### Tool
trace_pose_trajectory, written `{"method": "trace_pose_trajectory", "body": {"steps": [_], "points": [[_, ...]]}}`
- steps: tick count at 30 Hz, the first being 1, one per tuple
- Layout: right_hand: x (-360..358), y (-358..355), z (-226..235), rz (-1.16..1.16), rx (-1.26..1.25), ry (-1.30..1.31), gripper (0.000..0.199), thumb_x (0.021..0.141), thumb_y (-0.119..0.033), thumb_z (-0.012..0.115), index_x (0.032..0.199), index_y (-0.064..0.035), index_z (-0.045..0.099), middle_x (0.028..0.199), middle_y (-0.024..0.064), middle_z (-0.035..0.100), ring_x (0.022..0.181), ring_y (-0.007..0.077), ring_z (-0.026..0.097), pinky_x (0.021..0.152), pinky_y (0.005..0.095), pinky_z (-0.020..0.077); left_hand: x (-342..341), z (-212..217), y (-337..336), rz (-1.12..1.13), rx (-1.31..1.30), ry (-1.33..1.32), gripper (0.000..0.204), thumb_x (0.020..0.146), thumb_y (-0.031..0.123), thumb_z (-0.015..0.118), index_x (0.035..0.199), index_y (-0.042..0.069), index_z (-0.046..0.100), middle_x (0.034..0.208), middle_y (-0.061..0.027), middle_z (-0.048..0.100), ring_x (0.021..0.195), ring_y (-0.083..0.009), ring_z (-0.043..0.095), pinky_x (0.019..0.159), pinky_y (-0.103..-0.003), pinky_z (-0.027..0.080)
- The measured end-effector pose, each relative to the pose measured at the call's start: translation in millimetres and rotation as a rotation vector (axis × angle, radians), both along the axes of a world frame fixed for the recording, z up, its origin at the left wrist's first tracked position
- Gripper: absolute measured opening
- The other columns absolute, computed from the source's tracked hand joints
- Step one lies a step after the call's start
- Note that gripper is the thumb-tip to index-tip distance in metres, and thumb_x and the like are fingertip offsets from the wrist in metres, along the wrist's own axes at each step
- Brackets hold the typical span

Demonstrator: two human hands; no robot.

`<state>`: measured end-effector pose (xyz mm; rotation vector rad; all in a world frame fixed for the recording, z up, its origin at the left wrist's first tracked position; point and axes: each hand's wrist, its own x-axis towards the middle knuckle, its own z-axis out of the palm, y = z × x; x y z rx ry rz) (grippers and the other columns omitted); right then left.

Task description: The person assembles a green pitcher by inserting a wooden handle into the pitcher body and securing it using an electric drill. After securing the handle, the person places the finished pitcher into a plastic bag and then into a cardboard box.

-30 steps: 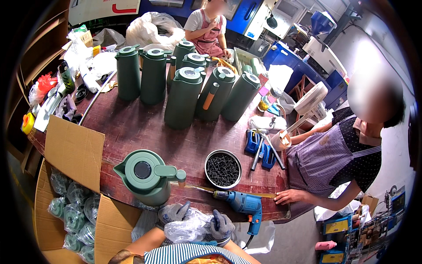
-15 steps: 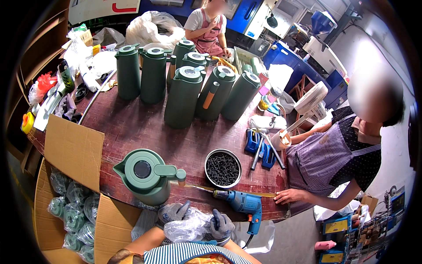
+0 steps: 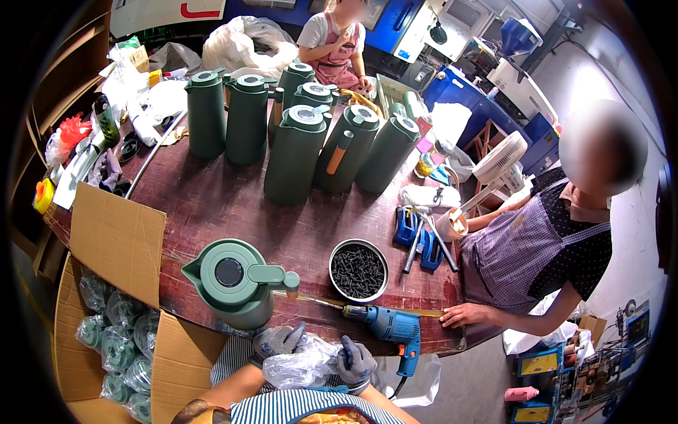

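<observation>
Nothing has shifted: both gloved hands, left hand [image 3: 279,340] and right hand [image 3: 353,359], fingers clenched on a crinkled plastic bag [image 3: 305,364], which could tear if tugged apart.

An open brown cardboard box [image 3: 116,237] of plastic-wrapped green lids [image 3: 106,339] stands left of me; my fingers [image 3: 279,339] grip a clear plastic bag [image 3: 304,364].

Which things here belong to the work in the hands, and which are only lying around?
In the work:
- left hand and right hand, gloved, holding a clear plastic bag
- green jug just in front

Lying about:
- blue drill
- bowl of black screws
- row of dark green jugs
- cardboard box
</observation>
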<state>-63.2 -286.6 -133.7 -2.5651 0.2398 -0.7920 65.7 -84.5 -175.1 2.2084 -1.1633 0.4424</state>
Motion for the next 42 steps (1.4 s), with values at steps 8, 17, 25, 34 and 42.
{"method": "trace_pose_trajectory", "body": {"steps": [8, 17, 25, 34, 42], "points": [[0.9, -0.7, 0.2, 0.005, -0.025, -0.012, 0.046, 0.071, -0.006, 0.072, 0.117, -0.009, 0.072, 0.085, 0.0125, 0.068, 0.071, 0.0303, 0.068, 0.064, 0.0385, 0.0554, -0.6, -1.6, -0.8, 0.005, -0.027, -0.024, 0.057, 0.08, 0.035, 0.069, 0.131, 0.011, 0.063, 0.078, -0.0038, 0.056, 0.063, -0.0211, 0.061, 0.055, -0.038, 0.047], [0.3, -1.3, -3.7, -0.001, -0.018, -0.021, 0.044, 0.072, -0.005, 0.071, 0.116, -0.0094, 0.072, 0.084, 0.0122, 0.068, 0.07, 0.0302, 0.067, 0.063, 0.0387, 0.0552, -0.7, -5.8, -1.4, 0.004, -0.018, -0.018, 0.059, 0.079, 0.035, 0.069, 0.132, 0.009, 0.062, 0.077, -0.004, 0.056, 0.063, -0.0211, 0.061, 0.055, -0.039, 0.046], [0.7, -1.9, -4.7, -0.003, -0.04, -0.025, 0.045, 0.072, -0.005, 0.071, 0.117, -0.0092, 0.071, 0.084, 0.0126, 0.067, 0.07, 0.0306, 0.067, 0.063, 0.0395, 0.0547, -2.3, -17.4, -2.6, -0.032, -0.068, 0.025, 0.062, 0.079, 0.036, 0.069, 0.133, 0.008, 0.061, 0.081, -0.0059, 0.057, 0.067, -0.0235, 0.062, 0.058, -0.041, 0.048], [1.7, -1.2, -3.2, 0.008, -0.033, -0.037, 0.046, 0.072, -0.003, 0.071, 0.118, -0.0092, 0.071, 0.084, 0.0131, 0.068, 0.067, 0.0299, 0.066, 0.061, 0.0374, 0.0546, -2.4, -5.9, 0.7, -0.027, -0.012, 0.038, 0.061, 0.078, 0.035, 0.07, 0.132, 0.008, 0.062, 0.081, -0.006, 0.058, 0.069, -0.0236, 0.063, 0.059, -0.04, 0.049], [1.0, -0.5, -1.2, 0.008, -0.026, -0.008, 0.047, 0.072, -0.004, 0.072, 0.119, -0.0095, 0.071, 0.085, 0.013, 0.068, 0.069, 0.0308, 0.067, 0.063, 0.0391, 0.0548, 0.1, -1.8, -1.6, 0.004, -0.031, -0.049, 0.059, 0.079, 0.035, 0.069, 0.132, 0.009, 0.063, 0.077, -0.0041, 0.056, 0.063, -0.021, 0.061, 0.055, -0.039, 0.047]]}}
